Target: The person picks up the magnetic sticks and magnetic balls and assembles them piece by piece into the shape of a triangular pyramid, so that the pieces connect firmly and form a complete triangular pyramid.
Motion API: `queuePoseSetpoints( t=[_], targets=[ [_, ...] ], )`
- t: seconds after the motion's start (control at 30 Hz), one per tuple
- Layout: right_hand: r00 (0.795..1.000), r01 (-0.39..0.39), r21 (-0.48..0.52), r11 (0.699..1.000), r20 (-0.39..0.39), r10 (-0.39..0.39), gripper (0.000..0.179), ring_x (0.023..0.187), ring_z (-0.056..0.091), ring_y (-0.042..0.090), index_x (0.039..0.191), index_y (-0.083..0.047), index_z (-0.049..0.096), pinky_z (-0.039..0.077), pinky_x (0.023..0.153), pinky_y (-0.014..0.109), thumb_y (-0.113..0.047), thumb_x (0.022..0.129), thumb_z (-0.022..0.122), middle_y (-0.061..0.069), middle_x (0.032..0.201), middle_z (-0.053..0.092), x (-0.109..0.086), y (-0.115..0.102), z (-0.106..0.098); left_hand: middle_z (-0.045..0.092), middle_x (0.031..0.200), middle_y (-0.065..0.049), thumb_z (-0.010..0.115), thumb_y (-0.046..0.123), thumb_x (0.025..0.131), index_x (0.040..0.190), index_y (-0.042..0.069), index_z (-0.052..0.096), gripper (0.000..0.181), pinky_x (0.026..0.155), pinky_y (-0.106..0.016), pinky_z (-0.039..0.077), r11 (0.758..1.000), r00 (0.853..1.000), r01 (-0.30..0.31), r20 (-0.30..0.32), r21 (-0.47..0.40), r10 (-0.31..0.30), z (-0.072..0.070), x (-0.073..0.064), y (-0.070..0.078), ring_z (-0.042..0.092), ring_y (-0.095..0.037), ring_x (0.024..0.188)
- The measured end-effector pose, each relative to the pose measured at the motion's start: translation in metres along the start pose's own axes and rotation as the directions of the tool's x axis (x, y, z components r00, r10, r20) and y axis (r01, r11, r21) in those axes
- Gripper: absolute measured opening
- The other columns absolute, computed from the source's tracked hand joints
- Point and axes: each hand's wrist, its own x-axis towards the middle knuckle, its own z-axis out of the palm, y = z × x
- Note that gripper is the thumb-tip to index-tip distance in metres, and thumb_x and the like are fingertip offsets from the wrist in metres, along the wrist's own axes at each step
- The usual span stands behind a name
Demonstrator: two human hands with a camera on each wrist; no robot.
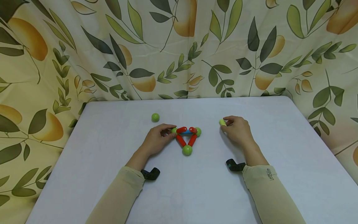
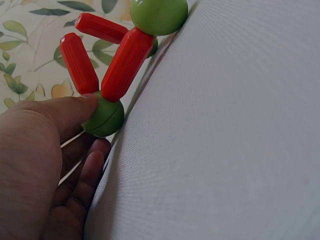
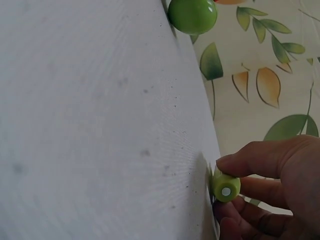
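Note:
My left hand [image 1: 157,139] pinches a green ball [image 2: 105,117] at the left corner of a small triangle built from magnetic rods and balls. Red rods [image 1: 181,140] run from that ball and from the right green ball [image 1: 198,132] to the front green ball [image 1: 187,150]. A blue rod [image 1: 185,133] forms the back side. Two more red rods rise from the back corners, their free ends leaning toward each other. To the right, apart from the triangle, my right hand [image 1: 239,131] holds a short yellow-green rod [image 3: 226,186] between thumb and fingers, low over the table.
A loose green ball [image 1: 155,117] lies on the white table [image 1: 193,193] behind my left hand. Behind the table's back edge hangs a curtain [image 1: 179,68] with leaves and fruit. A small black device [image 1: 151,174] is worn at each wrist.

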Motion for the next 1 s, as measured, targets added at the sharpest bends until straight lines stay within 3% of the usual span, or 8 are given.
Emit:
queuePoseSetpoints(
  t=[0.27,0.5,0.73,1.0],
  targets=[
    [1.0,-0.014,0.018,1.0,0.0,0.014,0.044,0.103,0.063,0.033,0.136,-0.003,0.065,0.05,0.088,0.045,-0.02,0.095,0.067,0.02,0.118,0.067,0.0,-0.001,0.0,0.071,0.109,0.006,0.073,0.033,0.098,0.13,0.027,0.072,0.032,0.083,-0.033,0.054,1.0,1.0,0.022,0.005,-0.015,-0.022,0.0,0.0,0.0,0.063,-0.015,0.093],
    [1.0,-0.022,0.04,0.999,0.009,0.021,0.045,0.104,0.064,0.032,0.138,-0.005,0.064,0.047,0.083,0.037,-0.02,0.095,0.066,0.018,0.12,0.066,-0.001,-0.003,-0.001,0.07,0.11,0.009,0.074,0.033,0.098,0.13,0.029,0.072,0.033,0.083,-0.032,0.054,1.0,1.0,0.027,0.005,-0.012,-0.027,0.0,0.0,0.001,0.063,-0.014,0.093],
    [1.0,0.02,0.047,0.999,0.004,-0.021,0.044,0.106,0.067,0.034,0.137,-0.005,0.065,0.046,0.076,0.031,-0.019,0.095,0.065,0.019,0.12,0.067,-0.001,-0.007,-0.003,0.07,0.114,0.009,0.073,0.032,0.098,0.129,0.029,0.072,0.032,0.083,-0.033,0.054,0.999,0.999,0.034,0.006,-0.017,-0.034,0.0,-0.001,0.002,0.063,-0.014,0.094],
    [0.999,0.04,0.059,0.997,0.003,-0.04,0.043,0.111,0.068,0.036,0.138,-0.006,0.063,0.049,0.083,0.036,-0.018,0.097,0.066,0.019,0.121,0.067,-0.003,-0.013,-0.004,0.071,0.11,0.007,0.074,0.032,0.098,0.129,0.029,0.072,0.031,0.082,-0.032,0.054,1.0,1.0,0.023,0.005,-0.018,-0.023,0.0,0.0,0.002,0.063,-0.014,0.093]
  ],
)
